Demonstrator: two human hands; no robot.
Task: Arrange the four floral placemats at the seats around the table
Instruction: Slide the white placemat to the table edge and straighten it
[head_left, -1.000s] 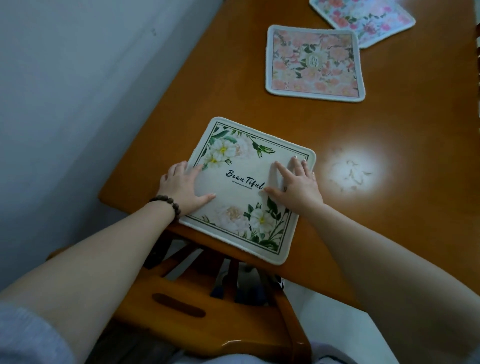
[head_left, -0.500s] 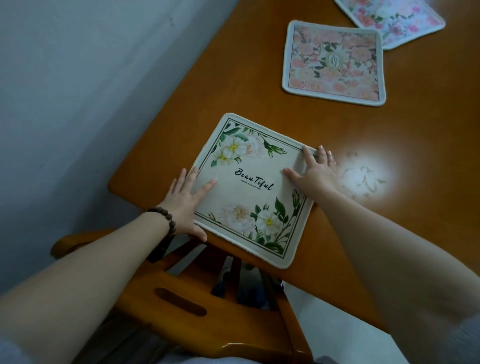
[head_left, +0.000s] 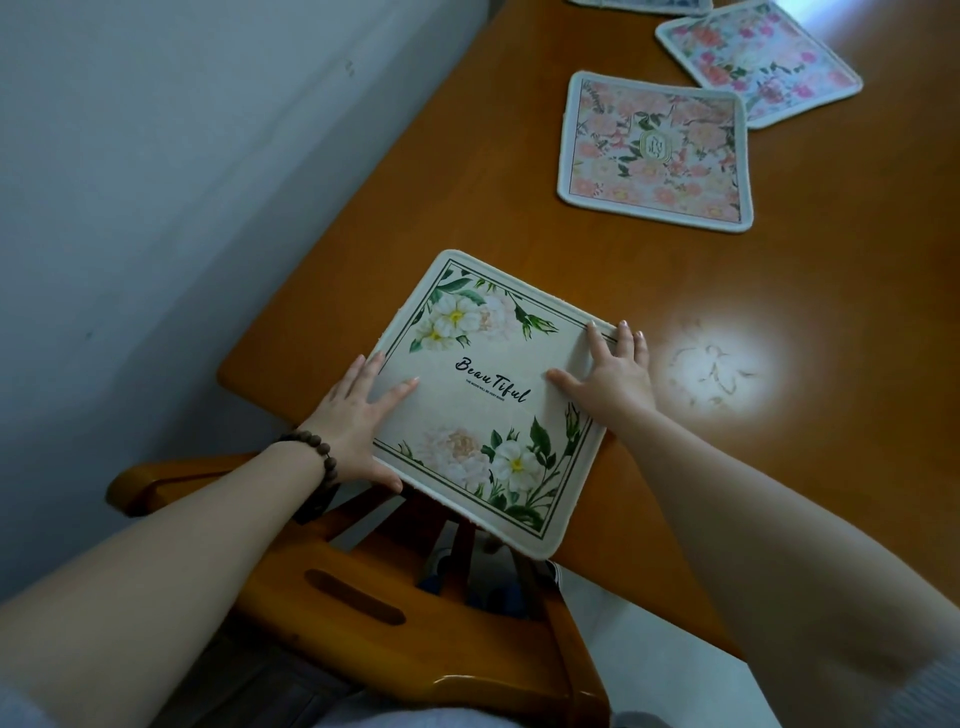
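A cream placemat (head_left: 488, 364) with white flowers and the word "Beautiful" lies at the near corner of the wooden table (head_left: 857, 322), its near corner hanging over the edge. My left hand (head_left: 358, 415) grips its left side, fingers on top and thumb along the near edge. My right hand (head_left: 613, 374) presses flat on its right side, fingertips at the far right corner. Farther along lie a pink floral placemat (head_left: 654, 150) and a pale one with pink flowers (head_left: 758, 62), corners nearly touching. The edge of another mat (head_left: 644, 4) shows at the top.
A wooden chair (head_left: 415, 639) stands tucked under the table right below the cream mat. A grey-white wall (head_left: 156, 208) runs close along the table's left side. A bright light reflection (head_left: 711, 369) sits on the tabletop right of my right hand.
Both hands have slid outward from the top of the cream mat to its side edges. My view has lifted, bringing the far mats more into sight.
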